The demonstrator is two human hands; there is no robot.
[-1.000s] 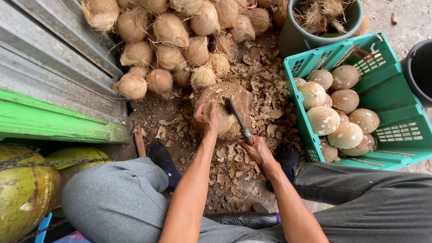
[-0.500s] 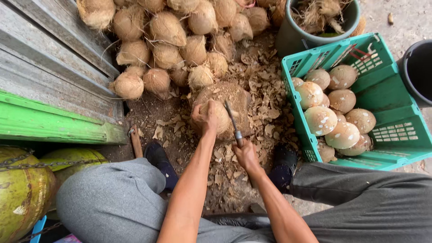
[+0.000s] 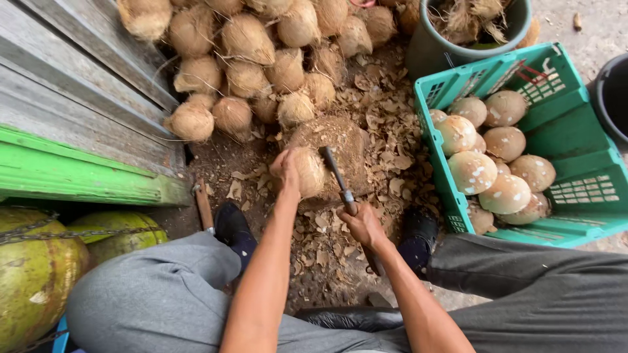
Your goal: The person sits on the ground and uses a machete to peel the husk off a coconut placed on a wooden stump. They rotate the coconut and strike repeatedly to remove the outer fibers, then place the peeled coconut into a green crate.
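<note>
Left hand (image 3: 286, 168) gripped the husked coconut (image 3: 309, 171) on the chopping block (image 3: 343, 144). Right hand (image 3: 362, 224) was closed on the knife (image 3: 337, 175), blade touching the coconut. Green crate (image 3: 575, 150) of peeled coconuts sat right of right hand.

Head camera — steeply downward, close
</note>
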